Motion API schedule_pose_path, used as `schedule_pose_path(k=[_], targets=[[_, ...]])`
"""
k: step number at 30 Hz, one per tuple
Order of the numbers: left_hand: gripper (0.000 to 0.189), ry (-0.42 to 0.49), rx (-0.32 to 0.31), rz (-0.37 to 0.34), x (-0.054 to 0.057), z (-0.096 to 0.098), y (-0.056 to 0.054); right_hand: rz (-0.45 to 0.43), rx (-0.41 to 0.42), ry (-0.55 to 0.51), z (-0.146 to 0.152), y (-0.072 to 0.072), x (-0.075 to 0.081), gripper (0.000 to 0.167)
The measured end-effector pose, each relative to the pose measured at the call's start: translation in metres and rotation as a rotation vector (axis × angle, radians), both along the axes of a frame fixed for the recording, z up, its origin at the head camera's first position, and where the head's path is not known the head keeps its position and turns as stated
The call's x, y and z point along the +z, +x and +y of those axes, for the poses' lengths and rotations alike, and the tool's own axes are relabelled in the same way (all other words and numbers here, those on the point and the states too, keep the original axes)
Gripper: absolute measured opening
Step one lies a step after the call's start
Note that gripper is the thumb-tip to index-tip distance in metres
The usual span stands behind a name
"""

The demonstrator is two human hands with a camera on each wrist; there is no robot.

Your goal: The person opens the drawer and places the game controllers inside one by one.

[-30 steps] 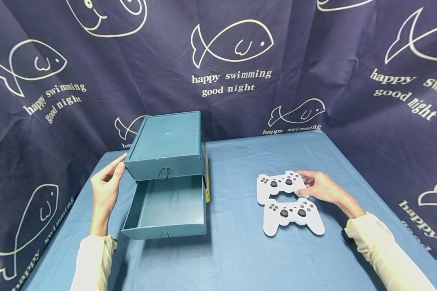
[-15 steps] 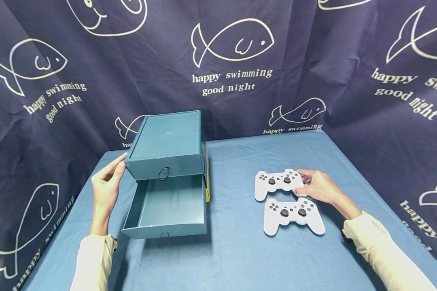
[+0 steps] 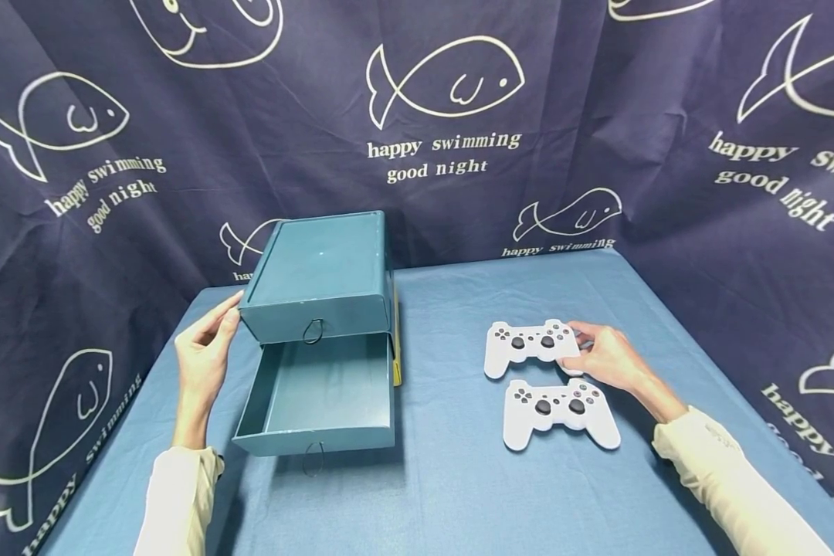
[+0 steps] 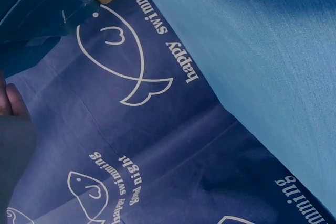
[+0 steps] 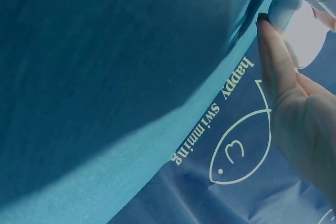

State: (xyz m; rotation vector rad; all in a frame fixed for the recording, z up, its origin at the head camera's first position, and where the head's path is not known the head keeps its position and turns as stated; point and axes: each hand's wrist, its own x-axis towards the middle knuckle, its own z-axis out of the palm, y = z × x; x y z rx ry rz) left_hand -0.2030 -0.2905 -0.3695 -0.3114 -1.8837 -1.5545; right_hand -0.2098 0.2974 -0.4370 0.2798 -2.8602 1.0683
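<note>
My right hand [image 3: 608, 357] grips the right handle of a white game controller [image 3: 517, 342], thumb in front and fingers behind. In the right wrist view that controller [image 5: 307, 38] shows only partly, at the upper right. A second white game controller [image 3: 559, 413] lies just in front of it on the blue cloth. At the left, my left hand [image 3: 203, 351] holds the front left corner of a teal drawer cabinet [image 3: 316, 255] between thumb and fingers. Its lower drawer [image 3: 313, 440] is pulled out and bare inside; the upper drawer [image 3: 299, 318] is closed.
A yellow panel [image 3: 397, 340] shows along the cabinet's right side. Thin wire-like loops hang from both drawer fronts. Blue cloth [image 3: 452, 479] covers the table, and a dark blue curtain [image 3: 445, 208] with fish prints closes off the back and sides.
The right hand has shifted its controller slightly left and away from me, widening the gap to the second controller. The left hand and cabinet have stayed put.
</note>
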Motion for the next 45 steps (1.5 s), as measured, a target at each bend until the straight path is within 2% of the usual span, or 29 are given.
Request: schedule_pose_path(k=[8, 22, 31, 39, 45], targets=[[0.030, 0.000, 0.001, -0.003, 0.000, 0.000, 0.000, 0.015, -0.032, -0.018, -0.002, 0.002, 0.004, 0.075], [0.030, -0.022, 0.024, -0.012, -0.001, -0.001, 0.001, 0.020, -0.031, -0.072, -0.013, 0.011, 0.021, 0.073], [0.030, 0.001, -0.004, 0.001, -0.002, 0.000, 0.000, 0.016, -0.017, -0.118, -0.026, 0.021, 0.029, 0.073], [0.030, -0.018, 0.021, -0.016, -0.001, 0.000, 0.001, 0.006, 0.000, -0.158, -0.040, 0.030, 0.037, 0.076], [0.030, -0.020, 0.021, -0.009, -0.001, -0.001, 0.000, 0.029, -0.001, -0.167, -0.051, 0.039, 0.042, 0.070]])
